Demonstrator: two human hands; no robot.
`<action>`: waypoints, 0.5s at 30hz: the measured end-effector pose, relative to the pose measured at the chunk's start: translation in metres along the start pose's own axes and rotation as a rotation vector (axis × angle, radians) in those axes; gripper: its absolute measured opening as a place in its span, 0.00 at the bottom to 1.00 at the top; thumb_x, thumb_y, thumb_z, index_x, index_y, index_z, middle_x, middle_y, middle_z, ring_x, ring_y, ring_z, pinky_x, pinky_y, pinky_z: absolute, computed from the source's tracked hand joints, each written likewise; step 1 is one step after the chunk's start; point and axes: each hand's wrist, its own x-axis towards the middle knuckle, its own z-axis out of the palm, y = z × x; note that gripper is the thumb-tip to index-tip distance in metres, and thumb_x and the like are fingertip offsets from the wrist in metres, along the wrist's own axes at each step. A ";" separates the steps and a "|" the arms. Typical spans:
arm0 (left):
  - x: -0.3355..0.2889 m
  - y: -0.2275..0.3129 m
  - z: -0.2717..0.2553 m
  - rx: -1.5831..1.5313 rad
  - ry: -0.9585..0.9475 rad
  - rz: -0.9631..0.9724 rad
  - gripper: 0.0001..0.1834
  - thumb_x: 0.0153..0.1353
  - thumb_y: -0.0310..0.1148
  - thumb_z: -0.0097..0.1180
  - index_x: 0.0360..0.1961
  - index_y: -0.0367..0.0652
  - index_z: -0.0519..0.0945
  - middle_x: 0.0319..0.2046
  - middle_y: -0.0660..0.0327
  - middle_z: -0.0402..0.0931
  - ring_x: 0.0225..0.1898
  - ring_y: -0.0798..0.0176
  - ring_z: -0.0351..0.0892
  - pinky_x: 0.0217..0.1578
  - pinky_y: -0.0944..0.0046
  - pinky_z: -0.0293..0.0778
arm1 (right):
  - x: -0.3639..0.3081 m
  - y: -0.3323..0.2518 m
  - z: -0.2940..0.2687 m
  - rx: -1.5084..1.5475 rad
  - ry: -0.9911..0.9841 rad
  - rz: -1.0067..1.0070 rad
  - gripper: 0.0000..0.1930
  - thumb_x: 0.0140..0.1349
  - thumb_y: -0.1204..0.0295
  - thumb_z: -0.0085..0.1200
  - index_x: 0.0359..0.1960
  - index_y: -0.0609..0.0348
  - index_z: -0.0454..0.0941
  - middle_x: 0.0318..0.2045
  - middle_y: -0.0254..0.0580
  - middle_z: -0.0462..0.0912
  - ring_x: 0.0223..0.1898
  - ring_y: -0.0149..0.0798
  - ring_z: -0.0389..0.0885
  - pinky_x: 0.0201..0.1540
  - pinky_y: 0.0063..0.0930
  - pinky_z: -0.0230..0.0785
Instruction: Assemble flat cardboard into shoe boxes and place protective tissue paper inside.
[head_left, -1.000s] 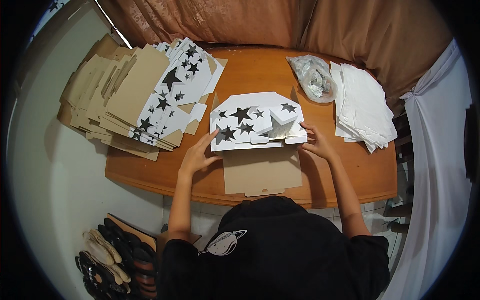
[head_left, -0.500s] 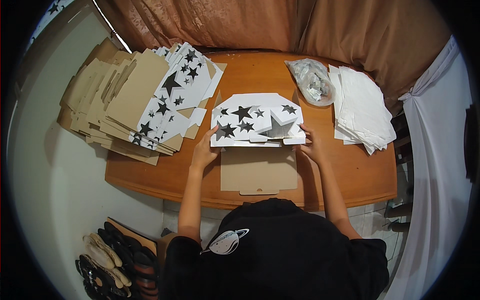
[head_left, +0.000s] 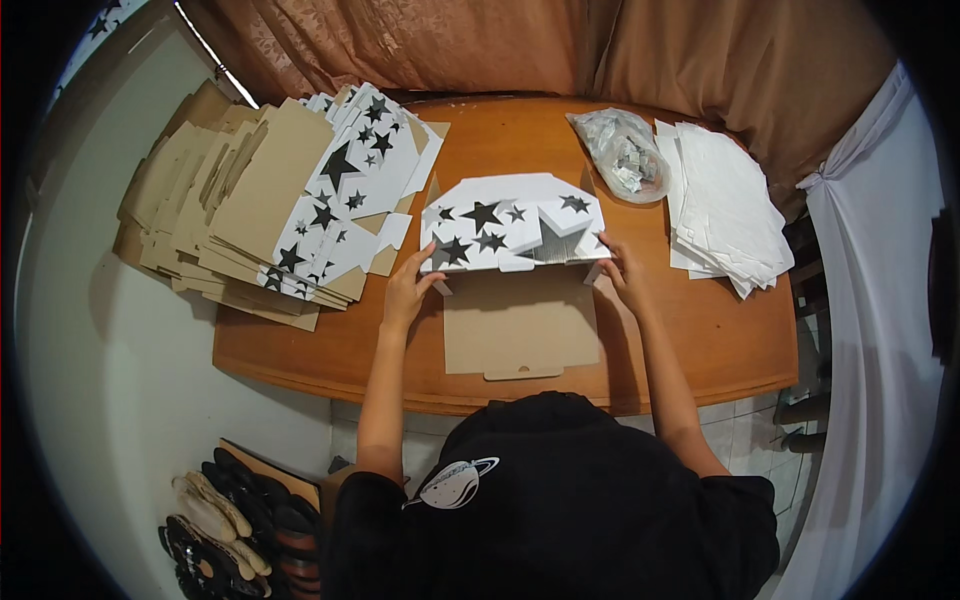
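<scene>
Carton (head_left: pixel 508 228), star-printed — hands (head_left: pixel 404 290) (head_left: pixel 628 275) grasping both ends; planet print (head_left: pixel 450 487) on shirt (head_left: pixel 590 500) — markings illegible.

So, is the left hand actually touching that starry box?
Touching: the head view shows the left hand gripping the starry box at its left edge.

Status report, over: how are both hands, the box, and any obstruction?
Left hand, right hand gripping opposite ends of star-printed box. Box partly folded, brown panel spread on near side. Plastic bag, white sheets to the right, apart from hands.

Fingers (head_left: pixel 418 261) hold a starry box (head_left: pixel 512 226) at both ends.
</scene>
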 end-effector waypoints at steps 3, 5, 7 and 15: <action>0.016 -0.001 0.007 -0.005 0.012 -0.039 0.27 0.50 0.40 0.60 0.53 0.49 0.71 0.43 0.56 0.77 0.41 0.52 0.78 0.37 0.61 0.72 | 0.017 0.005 -0.001 0.136 -0.001 0.079 0.19 0.62 0.77 0.47 0.56 0.59 0.63 0.56 0.43 0.69 0.50 0.38 0.74 0.50 0.30 0.69; 0.023 -0.002 0.010 0.048 0.024 -0.036 0.26 0.51 0.40 0.60 0.53 0.48 0.70 0.42 0.56 0.77 0.39 0.52 0.78 0.36 0.61 0.73 | 0.023 0.005 0.000 0.160 -0.004 0.087 0.19 0.63 0.77 0.46 0.56 0.59 0.62 0.56 0.44 0.69 0.50 0.37 0.74 0.50 0.28 0.68; 0.024 -0.006 0.012 0.080 0.034 -0.005 0.26 0.51 0.40 0.60 0.52 0.48 0.71 0.41 0.56 0.77 0.39 0.51 0.78 0.35 0.60 0.73 | 0.023 0.006 0.000 0.162 -0.007 0.053 0.19 0.63 0.76 0.47 0.56 0.59 0.63 0.55 0.45 0.69 0.50 0.37 0.74 0.51 0.27 0.67; -0.054 -0.011 0.019 0.157 0.165 0.175 0.31 0.45 0.28 0.65 0.53 0.48 0.69 0.48 0.48 0.72 0.43 0.46 0.76 0.37 0.58 0.74 | -0.052 0.020 0.018 0.105 0.113 -0.034 0.22 0.58 0.77 0.53 0.54 0.62 0.65 0.56 0.47 0.68 0.56 0.40 0.68 0.55 0.32 0.64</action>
